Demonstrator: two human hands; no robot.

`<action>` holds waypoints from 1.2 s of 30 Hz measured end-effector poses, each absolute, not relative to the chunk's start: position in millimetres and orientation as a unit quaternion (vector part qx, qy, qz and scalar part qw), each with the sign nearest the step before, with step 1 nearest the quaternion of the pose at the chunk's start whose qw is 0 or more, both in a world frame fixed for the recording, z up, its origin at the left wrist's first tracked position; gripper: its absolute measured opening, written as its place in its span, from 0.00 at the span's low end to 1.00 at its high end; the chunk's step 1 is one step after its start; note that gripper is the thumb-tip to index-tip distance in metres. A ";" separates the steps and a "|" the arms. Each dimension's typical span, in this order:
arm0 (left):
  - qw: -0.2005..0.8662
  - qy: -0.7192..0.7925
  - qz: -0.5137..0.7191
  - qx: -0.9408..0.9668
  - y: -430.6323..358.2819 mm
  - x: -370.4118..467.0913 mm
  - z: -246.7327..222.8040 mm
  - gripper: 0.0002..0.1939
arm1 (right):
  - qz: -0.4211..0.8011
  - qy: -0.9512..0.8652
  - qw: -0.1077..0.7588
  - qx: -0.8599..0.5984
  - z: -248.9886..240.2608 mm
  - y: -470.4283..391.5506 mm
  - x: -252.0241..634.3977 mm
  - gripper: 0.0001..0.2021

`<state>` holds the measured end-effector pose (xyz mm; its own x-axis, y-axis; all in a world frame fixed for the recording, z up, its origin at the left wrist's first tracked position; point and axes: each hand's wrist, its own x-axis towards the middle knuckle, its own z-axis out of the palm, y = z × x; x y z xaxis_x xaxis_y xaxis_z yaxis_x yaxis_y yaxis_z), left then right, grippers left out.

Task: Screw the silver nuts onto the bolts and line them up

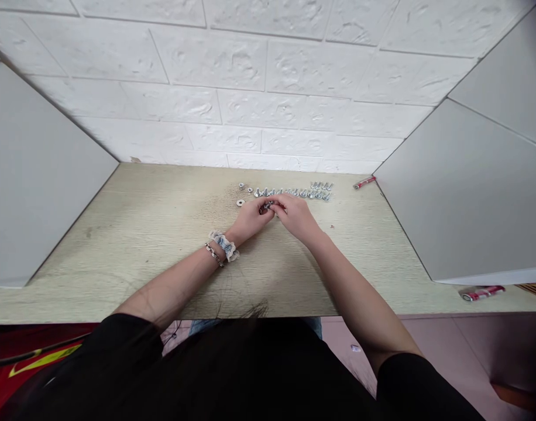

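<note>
- A person's left hand point(249, 216) and right hand point(296, 217) meet above a pale counter point(162, 234), fingertips of both pinched on a small metal fastener point(267, 206).
- Just beyond, a row of bolts point(303, 193) stretches rightward; a washer point(240, 203) lies near the left hand.
- Farther right, a red cylinder point(364, 182), any print too small to read.
- Lower left, a yellow patch point(40, 362) carries dark, illegible marks.

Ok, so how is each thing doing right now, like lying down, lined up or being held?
Left hand: curled around small metal parts
Right hand: fingertips at those parts, grip partly hidden
Metal bolts: lined up
Washer: lying flat
Far red cylinder: on its side
Near red cylinder: on its side
Scrunchie: worn around the left wrist
</note>
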<state>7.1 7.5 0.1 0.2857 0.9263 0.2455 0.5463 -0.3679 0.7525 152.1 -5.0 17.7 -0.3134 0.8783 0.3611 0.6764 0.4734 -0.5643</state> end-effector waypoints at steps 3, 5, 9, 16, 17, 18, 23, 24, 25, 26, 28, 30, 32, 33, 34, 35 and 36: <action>0.277 0.483 0.342 0.757 6.7 7.3 0.0 0.16 | 0.151 -0.799 0.317 -0.489 17.4 -4.9 152.9 0.10; 0.277 0.478 0.345 0.759 5.9 7.2 -0.3 0.16 | 0.146 -0.798 0.310 -0.495 17.9 -5.2 153.3 0.08; 0.290 0.451 0.367 0.760 3.7 7.6 0.5 0.16 | 0.118 -0.799 0.287 -0.515 21.3 -7.3 152.8 0.07; 0.281 0.424 0.366 0.779 2.3 10.7 0.5 0.09 | -0.004 -0.815 0.193 -0.546 25.3 -10.3 149.7 0.16; 0.282 0.421 0.362 0.782 2.4 10.9 -0.3 0.08 | -0.011 -0.815 0.178 -0.551 25.7 -10.5 149.5 0.17; 0.285 0.418 0.357 0.785 2.6 11.0 -1.1 0.08 | -0.016 -0.814 0.164 -0.557 26.1 -10.7 149.4 0.19; 0.301 0.426 0.356 0.775 3.5 10.3 -1.4 0.07 | -0.024 -0.801 0.175 -0.573 26.9 -14.2 148.5 0.23; 0.302 0.437 0.360 0.767 3.9 9.9 -0.6 0.07 | -0.019 -0.799 0.199 -0.567 26.7 -15.1 148.2 0.23; 0.304 0.449 0.363 0.758 4.4 9.5 0.2 0.08 | -0.014 -0.796 0.229 -0.560 26.4 -15.9 147.9 0.22; 0.306 0.461 0.366 0.748 4.9 9.0 0.9 0.09 | -0.011 -0.794 0.261 -0.550 25.9 -16.5 147.7 0.21; 0.314 0.475 0.373 0.733 5.9 8.3 1.9 0.10 | -0.006 -0.791 0.320 -0.522 24.3 -16.6 147.6 0.15; 0.318 0.482 0.377 0.724 6.8 8.0 2.0 0.10 | 0.003 -0.798 0.353 -0.489 21.7 -15.1 148.0 0.10; 0.312 0.486 0.378 0.723 7.4 8.0 1.2 0.10 | 0.023 -0.810 0.361 -0.461 18.4 -12.4 148.8 0.11; 0.307 0.488 0.378 0.724 7.6 8.1 0.7 0.10 | 0.036 -0.816 0.361 -0.450 16.7 -11.0 149.1 0.13; 0.301 0.491 0.377 0.725 7.6 8.2 0.2 0.10 | 0.049 -0.819 0.361 -0.444 15.1 -9.5 149.5 0.13; 0.295 0.494 0.377 0.726 7.6 8.2 -0.1 0.11 | 0.061 -0.819 0.361 -0.441 13.8 -8.2 149.9 0.14; 0.290 0.497 0.376 0.727 7.6 8.2 -0.4 0.12 | 0.070 -0.818 0.363 -0.441 12.9 -7.1 150.3 0.14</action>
<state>8.2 7.6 -0.4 0.2242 0.9396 0.2586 0.5037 -0.3389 0.7946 150.3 -7.1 12.9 -0.3466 0.7729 0.5315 0.6706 0.6004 -0.4357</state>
